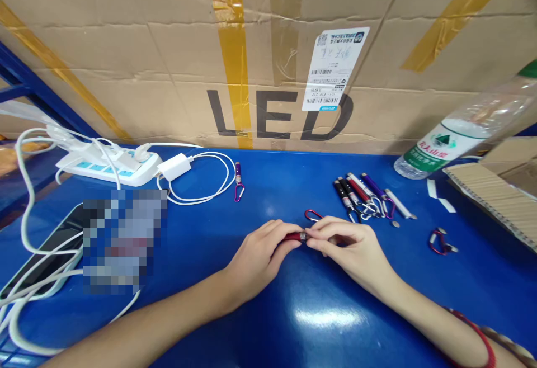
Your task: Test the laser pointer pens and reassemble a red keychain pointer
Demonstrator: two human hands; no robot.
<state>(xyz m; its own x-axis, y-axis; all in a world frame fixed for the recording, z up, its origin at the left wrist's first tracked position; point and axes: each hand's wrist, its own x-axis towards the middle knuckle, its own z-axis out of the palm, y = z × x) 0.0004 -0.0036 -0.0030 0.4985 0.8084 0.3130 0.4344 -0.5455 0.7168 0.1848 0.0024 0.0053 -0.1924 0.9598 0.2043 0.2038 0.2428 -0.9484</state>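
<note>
Over the middle of the table, my left hand (260,249) grips a small red keychain flashlight (295,236), its fingers wrapped round the body. My right hand (350,242) pinches the silver end of the same flashlight between thumb and fingertips; what else those fingers hold is hidden. Just behind the right hand shows a red carabiner clip (312,215), and I cannot tell whether it is attached. Beyond lie several keychain flashlights (356,192) in black, red and purple with clips, beside a silver tube (397,204) and small button cells (395,223).
At the right are another red clip (437,243), a tilted water bottle (451,138) and a cardboard piece (490,200). A purple flashlight (238,173) lies back left, near a white charger (174,167), power strip (109,172), cables and phone (54,250). A large carton (168,66) stands behind.
</note>
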